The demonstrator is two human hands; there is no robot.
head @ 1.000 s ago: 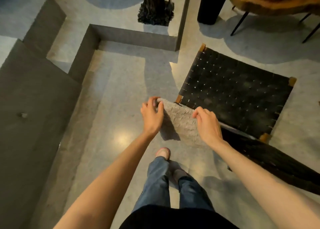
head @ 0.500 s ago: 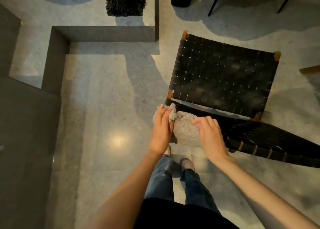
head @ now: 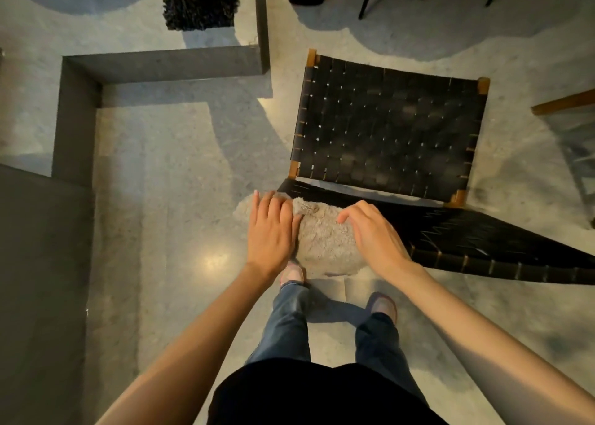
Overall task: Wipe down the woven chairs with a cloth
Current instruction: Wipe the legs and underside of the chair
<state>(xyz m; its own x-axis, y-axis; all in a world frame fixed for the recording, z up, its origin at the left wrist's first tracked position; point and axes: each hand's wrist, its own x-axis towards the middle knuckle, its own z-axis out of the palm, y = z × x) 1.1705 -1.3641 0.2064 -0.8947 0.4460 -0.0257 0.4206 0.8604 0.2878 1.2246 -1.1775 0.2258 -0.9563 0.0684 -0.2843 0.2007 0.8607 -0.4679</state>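
The fluffy grey cloth [head: 325, 241] sits bunched over the near left end of the backrest [head: 483, 247] of the black woven-strap chair [head: 389, 128] with tan wooden corners. The left hand [head: 270, 228] lies on it with straight fingers, only pressing. The right hand [head: 373, 231] has its fingers curled into the pile, holding the cloth.

My worry is the overhang. Part of the cloth juts past the backrest's end, above the speckled grey stone floor [head: 180, 167]. If I sweep right with that flat left hand, the loose part could slide off and drop. The long pile may also snag in the gaps between straps. Pushing hard on the top rail could make the chair skid on the glossy floor, I judge, so light pressure seems wiser.
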